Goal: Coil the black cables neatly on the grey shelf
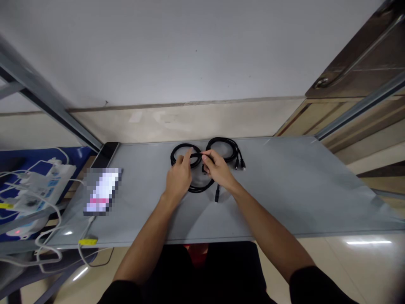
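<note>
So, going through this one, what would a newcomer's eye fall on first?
Probably the brightly lit, pixelated phone screen at the left end of the grey tabletop. Next come the two bare hands near the middle, the left hand and right hand on a black cable, with a coiled black lead lying just beyond the right one.

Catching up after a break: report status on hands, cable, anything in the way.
Left hand, right hand both on black cable, a length spanning between them. Coil beyond right hand. Lit phone off left, clear of both hands.
</note>
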A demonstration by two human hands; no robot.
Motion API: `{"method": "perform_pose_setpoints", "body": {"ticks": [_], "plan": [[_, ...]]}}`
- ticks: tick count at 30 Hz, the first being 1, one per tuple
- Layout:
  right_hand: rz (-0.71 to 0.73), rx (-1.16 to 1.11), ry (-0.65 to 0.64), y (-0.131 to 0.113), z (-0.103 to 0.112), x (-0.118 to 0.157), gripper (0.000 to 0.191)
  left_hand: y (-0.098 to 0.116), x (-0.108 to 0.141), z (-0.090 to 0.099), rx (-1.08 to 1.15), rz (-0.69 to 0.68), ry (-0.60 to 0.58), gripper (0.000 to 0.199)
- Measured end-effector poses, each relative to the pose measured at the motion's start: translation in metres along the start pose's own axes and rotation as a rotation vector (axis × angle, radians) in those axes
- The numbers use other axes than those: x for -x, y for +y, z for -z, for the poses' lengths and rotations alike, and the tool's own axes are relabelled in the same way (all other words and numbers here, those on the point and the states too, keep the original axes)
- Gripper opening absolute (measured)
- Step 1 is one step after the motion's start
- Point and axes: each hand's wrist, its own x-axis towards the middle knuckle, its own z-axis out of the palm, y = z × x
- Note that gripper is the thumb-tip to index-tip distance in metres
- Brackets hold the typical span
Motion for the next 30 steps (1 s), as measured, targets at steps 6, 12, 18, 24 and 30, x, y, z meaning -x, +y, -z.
{"method": "perform_pose_setpoints", "body": {"ticks": [6, 12, 18, 24, 30], "plan": [[0.237, 0.473, 0.391, -0.012, 0.045, -0.010, 0.040, -0.017, -0.008, -0.001, 0.096, -0.049, 0.134, 0.046], [-0.196, 0.953, 0.648, 0.014, 0.101, -0.021, 0.037, -0.030, -0.064, 0.007, 0.016, 0.009, 0.146, 0.042], [-0.180, 0.954, 0.647, 0.030, 0.099, -0.031, 0.022, -0.026, -0.104, -0.006, -0.230, 0.145, -0.041, 0.046], [0.017, 0.753, 0.741, 0.029, 0.107, -0.037, 0.017, -0.028, -0.091, -0.022, -0.340, 0.223, -0.092, 0.054], [0.265, 0.366, 0.679, 0.018, 0.106, -0.030, 0.036, -0.030, -0.096, -0.023, -0.359, 0.206, -0.105, 0.048]]}}
